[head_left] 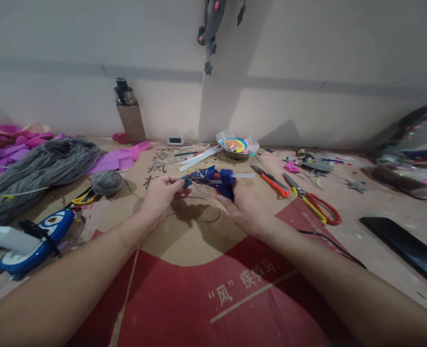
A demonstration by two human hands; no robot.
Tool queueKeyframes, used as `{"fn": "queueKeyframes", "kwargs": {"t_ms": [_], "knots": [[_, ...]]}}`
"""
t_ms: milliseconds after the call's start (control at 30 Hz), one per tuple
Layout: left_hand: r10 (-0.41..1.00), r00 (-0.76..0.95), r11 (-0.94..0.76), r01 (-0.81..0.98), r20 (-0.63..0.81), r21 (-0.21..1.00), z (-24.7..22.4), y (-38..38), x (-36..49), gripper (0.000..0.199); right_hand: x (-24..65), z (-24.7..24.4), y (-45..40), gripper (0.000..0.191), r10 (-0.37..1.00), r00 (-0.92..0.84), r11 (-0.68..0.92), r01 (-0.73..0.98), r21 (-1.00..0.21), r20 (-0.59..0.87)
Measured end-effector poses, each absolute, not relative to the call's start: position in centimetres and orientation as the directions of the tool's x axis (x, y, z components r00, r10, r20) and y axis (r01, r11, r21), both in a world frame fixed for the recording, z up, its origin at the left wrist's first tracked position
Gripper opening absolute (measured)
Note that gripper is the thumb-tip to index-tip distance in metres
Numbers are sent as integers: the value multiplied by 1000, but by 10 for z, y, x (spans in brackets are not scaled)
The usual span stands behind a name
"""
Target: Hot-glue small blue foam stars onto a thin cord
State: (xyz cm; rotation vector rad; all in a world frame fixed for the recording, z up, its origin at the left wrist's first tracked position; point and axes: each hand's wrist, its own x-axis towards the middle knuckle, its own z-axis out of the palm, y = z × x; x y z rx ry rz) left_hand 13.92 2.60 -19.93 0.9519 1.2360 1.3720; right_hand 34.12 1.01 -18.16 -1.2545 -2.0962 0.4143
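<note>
My right hand (pixel 240 202) is wrapped round the handle of a blue hot glue gun (pixel 213 177), which points left. A clear glue stick (pixel 245 175) sticks out of its back end. At the gun's nozzle, my left hand (pixel 168 190) pinches a small blue-teal piece (pixel 187 181); its kind is too small to make out. Grey yarn (pixel 213 219) loops over the cardboard (pixel 184 246) below both hands. A ball of grey yarn (pixel 107 183) rests to the left of my left hand.
An orange utility knife (pixel 275 185), scissors (pixel 318 207) and a black phone (pixel 403 246) lie on the right. A grey yarn skein (pixel 50 166) and a blue-and-white eye-patterned object (pixel 36 246) are on the left. Behind stand a bottle (pixel 129 115) and a bowl (pixel 237 153).
</note>
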Motion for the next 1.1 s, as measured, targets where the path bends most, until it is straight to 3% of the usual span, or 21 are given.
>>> {"fn": "queueKeyframes", "kwargs": {"t_ms": [1100], "knots": [[983, -173, 36, -173, -66, 984, -198, 25, 141, 18, 341, -182, 8, 28, 872, -322, 484, 675, -557, 368]]}}
